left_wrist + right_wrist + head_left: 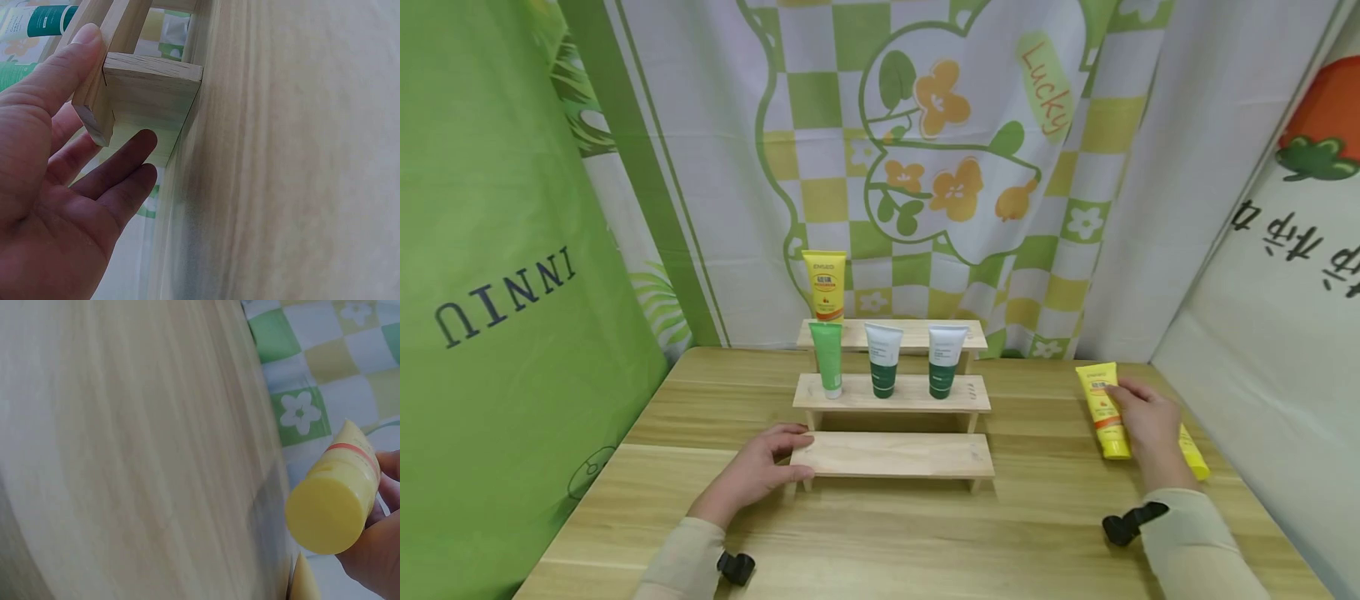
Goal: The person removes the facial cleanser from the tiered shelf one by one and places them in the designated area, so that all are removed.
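My right hand grips a yellow squeeze tube, cap down, at the right of the table. In the right wrist view the tube's round yellow cap faces the camera, apart from the tabletop. Partly behind that hand lies a second yellow tube. My left hand holds the left end of the lowest step of a three-step wooden display stand, thumb at the near edge. Two fingers hang free below the board in the left wrist view.
The top step bears a yellow tube at its left. On the middle step stand a green tube and two white-and-green tubes. Patterned curtains close off the table at the back and sides.
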### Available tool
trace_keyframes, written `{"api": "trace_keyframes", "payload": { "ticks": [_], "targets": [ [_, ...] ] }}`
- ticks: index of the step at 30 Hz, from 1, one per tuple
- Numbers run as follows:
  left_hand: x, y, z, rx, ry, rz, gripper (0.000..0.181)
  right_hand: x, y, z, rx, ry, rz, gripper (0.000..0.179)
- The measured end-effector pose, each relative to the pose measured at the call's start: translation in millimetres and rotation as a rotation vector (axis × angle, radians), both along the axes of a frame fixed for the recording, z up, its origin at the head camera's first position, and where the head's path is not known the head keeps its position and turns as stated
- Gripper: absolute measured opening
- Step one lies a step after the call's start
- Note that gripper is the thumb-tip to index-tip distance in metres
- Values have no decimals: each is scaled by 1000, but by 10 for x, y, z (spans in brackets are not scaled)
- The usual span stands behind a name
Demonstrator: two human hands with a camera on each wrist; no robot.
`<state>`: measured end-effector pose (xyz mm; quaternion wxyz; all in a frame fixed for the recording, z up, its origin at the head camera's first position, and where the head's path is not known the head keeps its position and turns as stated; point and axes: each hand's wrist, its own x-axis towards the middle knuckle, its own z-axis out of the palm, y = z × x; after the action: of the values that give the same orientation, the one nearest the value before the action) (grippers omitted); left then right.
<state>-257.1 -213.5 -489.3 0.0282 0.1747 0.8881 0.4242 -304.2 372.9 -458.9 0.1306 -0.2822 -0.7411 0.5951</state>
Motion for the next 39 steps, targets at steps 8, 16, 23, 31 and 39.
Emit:
{"api": "trace_keyframes", "payload": {
  "ticks": [8,16,23,31,39],
  "targets": [
    [3,2,7,-2,24,-25,60,6,96,-86,118,-63,34,58],
    [-4,-3,-2,-1,18,-19,60,12,136,-126,121,-82,35,58],
    [-9,-13,-18,10,-3,-7,62,6,130,-140,133,-91,31,57],
    [3,-24,-19,17,5,-10,62,2,132,-161,189,-124,84,56],
    [9,-3,6,16,-2,-14,62,13,154,-202,235,-154,142,57]
  ]
}}
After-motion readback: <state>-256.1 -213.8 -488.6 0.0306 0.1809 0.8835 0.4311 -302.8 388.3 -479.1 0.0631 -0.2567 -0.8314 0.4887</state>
